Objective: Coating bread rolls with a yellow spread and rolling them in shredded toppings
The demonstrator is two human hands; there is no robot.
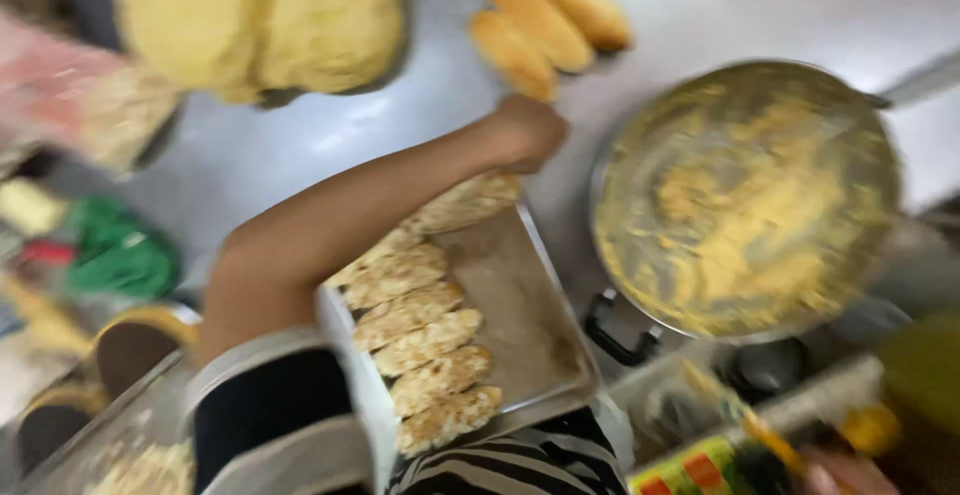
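I am reaching my left hand (520,133), fingers curled tight, slowly over the breaded patties (425,345) toward the long rolls (545,20).

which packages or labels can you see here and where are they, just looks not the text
Printed packet: bottom edge right of centre, flat, with yellow, green and orange-red blocks; blurred.
Pinkish wrapped pack: far left near the top, soft bag shape, red-pink over a pale crumbly filling; blurred.
Green bag: left side below it, crumpled, plain green, no label visible.
No signs or screens in view.
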